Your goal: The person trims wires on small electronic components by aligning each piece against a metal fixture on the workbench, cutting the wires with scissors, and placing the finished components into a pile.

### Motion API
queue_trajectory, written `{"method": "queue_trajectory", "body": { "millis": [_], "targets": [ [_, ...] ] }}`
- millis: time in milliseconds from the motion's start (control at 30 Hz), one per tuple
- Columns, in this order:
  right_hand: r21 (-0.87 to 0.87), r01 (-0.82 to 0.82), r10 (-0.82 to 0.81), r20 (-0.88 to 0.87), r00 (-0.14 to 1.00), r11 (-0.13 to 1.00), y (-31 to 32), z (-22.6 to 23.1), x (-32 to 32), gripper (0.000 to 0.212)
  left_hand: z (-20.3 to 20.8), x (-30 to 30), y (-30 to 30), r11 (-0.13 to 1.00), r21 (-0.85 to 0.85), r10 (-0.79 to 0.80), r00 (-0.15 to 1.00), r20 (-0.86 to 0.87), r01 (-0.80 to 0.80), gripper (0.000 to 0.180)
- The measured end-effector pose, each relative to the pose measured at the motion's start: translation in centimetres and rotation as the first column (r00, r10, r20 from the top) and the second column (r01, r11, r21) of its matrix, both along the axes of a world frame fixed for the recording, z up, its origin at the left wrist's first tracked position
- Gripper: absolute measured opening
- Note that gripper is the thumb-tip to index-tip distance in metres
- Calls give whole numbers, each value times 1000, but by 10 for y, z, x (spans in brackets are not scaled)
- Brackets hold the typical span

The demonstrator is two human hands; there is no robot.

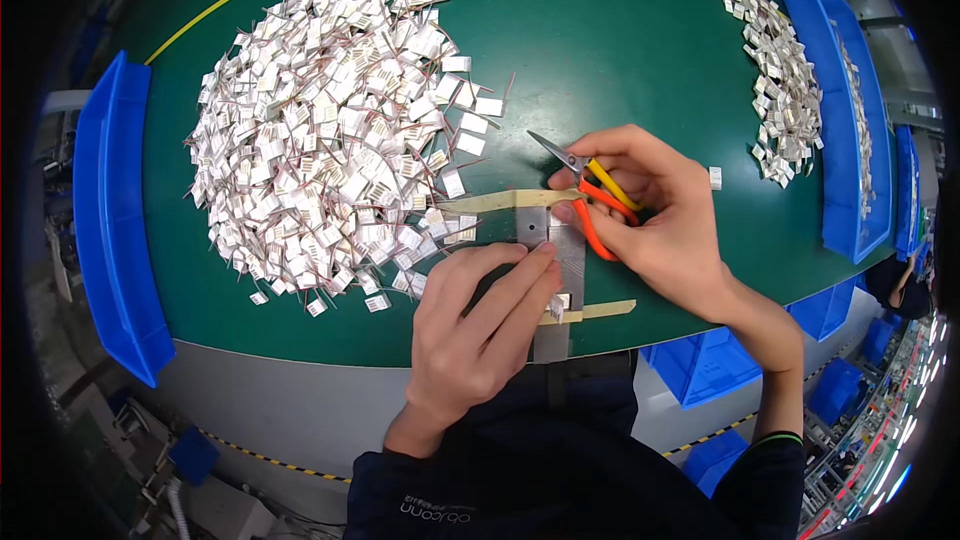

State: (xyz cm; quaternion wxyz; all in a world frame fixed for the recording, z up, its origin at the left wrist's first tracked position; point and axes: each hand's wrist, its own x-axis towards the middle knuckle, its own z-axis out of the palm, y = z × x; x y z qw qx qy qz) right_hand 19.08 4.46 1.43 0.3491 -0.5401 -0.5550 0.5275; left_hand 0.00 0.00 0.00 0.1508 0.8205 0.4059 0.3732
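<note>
My right hand [665,215] is closed around a pair of scissors [600,202] with orange and yellow handles, blades pointing up and left. A strip of yellowish tape [490,202] runs from the pile's edge across the top of a metal plate [575,275] to my right fingertips. My left hand [480,315] is closed, its bent fingertips pressed at the plate beside small white pieces; what they grip is hidden. Below these fingers, a small white connector [557,307] sits by a second tape strip [605,310] lying across the plate's lower part.
A large pile of white connectors with thin wires [330,130] covers the left of the green table [590,40]. A smaller pile [785,90] lies at the far right, beside a blue bin [835,110]. Another blue bin [115,220] stands on the left. One loose piece [715,178] lies near my right hand.
</note>
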Motion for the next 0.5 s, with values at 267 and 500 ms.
{"method": "queue_trajectory", "body": {
  "millis": [267,500],
  "targets": [
    [-24,4,-5,-67,998,1000,4,2,-6,32,-3,-3,-1,1000,-11,13,998,60,-12,25],
    [-19,-69,69,-1,998,997,8,7,-3,32,-4,-5,-2,997,31,-65,997,39,64,25]
  ]
}}
